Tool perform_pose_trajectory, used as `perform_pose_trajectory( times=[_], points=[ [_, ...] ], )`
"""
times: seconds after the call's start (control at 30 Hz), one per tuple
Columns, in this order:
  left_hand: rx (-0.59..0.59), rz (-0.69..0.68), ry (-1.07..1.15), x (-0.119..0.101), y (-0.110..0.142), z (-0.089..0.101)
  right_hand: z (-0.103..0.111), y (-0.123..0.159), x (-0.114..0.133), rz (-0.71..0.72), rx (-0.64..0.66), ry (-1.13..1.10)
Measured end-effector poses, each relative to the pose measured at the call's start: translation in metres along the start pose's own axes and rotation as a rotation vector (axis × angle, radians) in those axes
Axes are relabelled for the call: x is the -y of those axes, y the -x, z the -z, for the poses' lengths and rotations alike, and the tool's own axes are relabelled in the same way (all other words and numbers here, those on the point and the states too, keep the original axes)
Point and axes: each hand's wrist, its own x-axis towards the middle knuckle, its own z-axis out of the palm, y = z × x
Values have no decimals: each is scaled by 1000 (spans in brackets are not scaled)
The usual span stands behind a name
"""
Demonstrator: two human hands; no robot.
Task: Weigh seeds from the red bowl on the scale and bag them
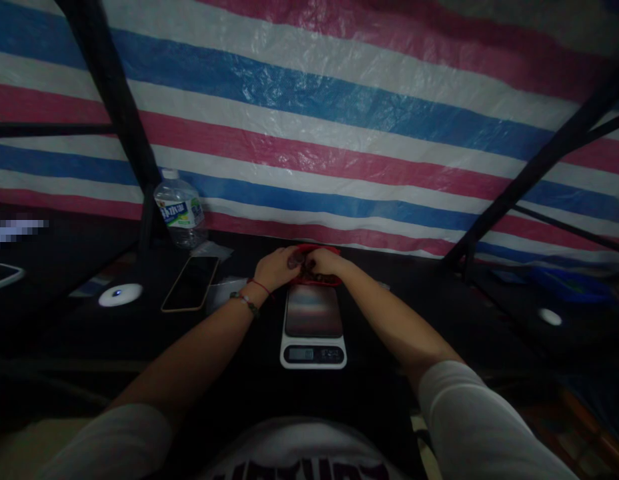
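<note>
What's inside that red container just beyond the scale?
Small dark pieces show inside the red container, too dim to identify. The left hand and right hand are over it, hiding whatever lies beneath them.

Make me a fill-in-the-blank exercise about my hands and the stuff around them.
1. The left hand and right hand are both at a ____ container.
2. The beaded bracelet is on the ____ wrist.
3. The scale has a ____ casing.
4. The hanging sheet has red, white and ____ stripes.

Missing words: red; left; white; blue.
</note>
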Motion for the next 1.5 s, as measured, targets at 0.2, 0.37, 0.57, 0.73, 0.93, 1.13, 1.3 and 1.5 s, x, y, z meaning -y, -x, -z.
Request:
perform_pose_trajectory(
  times=[0.2, 0.37, 0.57, 0.73, 0.93, 1.13, 1.3, 1.5],
  points=[
    [93, 127, -65, 1, -1, -4, 18, 1, -10, -29, -120, -155],
    [123, 98, -64, 3, -3, -11, 22, -6, -7, 5, -245, -342],
    [97, 122, -59, 4, -4, -14, 12, -12, 4, 108, -242, -491],
    [115, 150, -32, 3, -4, -13, 10, -11, 5, 145, -275, -551],
    [98, 140, -20, 5, -4, -15, 15, -10, 13, 130, -295, -458],
    [60, 225, -48, 10, -4, -15, 13, -5, 11, 37, -232, -353],
    [51, 241, -46, 11, -4, -14, 2, 0, 14, 51, 41, -147],
    [62, 230, -50, 9, -3, -11, -4, -6, 17, -24, 8, -19]
  ],
)
